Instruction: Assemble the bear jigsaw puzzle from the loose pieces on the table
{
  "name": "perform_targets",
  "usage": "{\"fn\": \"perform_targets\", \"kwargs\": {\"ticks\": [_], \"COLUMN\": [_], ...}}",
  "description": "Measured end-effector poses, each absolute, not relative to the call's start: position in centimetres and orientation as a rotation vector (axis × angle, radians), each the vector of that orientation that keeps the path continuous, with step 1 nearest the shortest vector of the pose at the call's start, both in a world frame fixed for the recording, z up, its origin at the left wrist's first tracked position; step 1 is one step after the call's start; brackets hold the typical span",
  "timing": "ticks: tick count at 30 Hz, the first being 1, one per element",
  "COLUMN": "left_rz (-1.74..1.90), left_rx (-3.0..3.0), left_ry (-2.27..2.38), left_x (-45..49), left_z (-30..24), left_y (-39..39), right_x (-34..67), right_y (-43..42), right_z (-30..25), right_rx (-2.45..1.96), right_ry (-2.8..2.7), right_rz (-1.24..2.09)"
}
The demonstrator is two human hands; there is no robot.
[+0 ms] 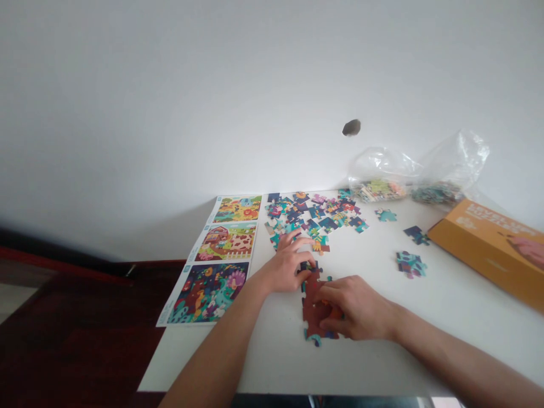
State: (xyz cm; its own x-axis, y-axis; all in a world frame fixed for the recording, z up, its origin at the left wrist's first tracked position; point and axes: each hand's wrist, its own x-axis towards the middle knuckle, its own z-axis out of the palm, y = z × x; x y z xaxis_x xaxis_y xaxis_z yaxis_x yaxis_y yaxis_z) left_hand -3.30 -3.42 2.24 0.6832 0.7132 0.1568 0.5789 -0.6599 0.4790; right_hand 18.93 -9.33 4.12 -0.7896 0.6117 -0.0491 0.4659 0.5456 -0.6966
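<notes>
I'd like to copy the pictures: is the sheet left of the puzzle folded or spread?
Spread: the sheet lies open on the table, three pictures facing up.

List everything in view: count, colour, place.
Table: 1, white, lower centre
Wall: 1, white, behind table
Hole: 1, dark, in wall
Floor: 1, dark red, left
Picture sheet: 1, multicoloured, table's left
Box: 1, orange, right edge
Filled bags: 2, clear, near wall
Joined patch: 1, mostly brown, table's near middle
Loose pieces: many, multicoloured, beyond patch
Outlying pieces: few, teal/navy, near box
Left hand: 1, bare, at patch's far end
Right hand: 1, bare, on patch
</notes>
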Motion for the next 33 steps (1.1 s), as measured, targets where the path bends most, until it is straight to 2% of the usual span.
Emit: {"fn": "perform_targets", "kwargs": {"ticks": [13, 21, 24, 28, 33], "left_rz": [0.475, 0.44, 0.384, 0.327, 0.325], "left_rx": [2.494, 2.512, 2.525, 2.533, 2.535], "left_ry": [0.998, 0.945, 0.9, 0.882, 0.876], "left_x": [-3.3, -3.6, -3.7, -3.4, -3.4], "left_z": [2.3, 2.6, 2.5, 2.3, 2.2], "left_y": [-3.4, -3.5, -3.5, -3.6, -3.6], "right_x": [19.1, 20.3, 20.3, 20.0, 20.2], "right_y": [-9.3, -9.5, -9.6, -9.5, -9.3], "right_z": [4.2, 3.7, 4.1, 4.1, 3.9], "right_rx": [-0.888, -0.977, -0.862, -0.636, -0.665], "right_ry": [-2.63, -2.348, -2.338, -2.612, -2.585], "right_rz": [0.975, 0.807, 0.824, 0.918, 0.958]}}
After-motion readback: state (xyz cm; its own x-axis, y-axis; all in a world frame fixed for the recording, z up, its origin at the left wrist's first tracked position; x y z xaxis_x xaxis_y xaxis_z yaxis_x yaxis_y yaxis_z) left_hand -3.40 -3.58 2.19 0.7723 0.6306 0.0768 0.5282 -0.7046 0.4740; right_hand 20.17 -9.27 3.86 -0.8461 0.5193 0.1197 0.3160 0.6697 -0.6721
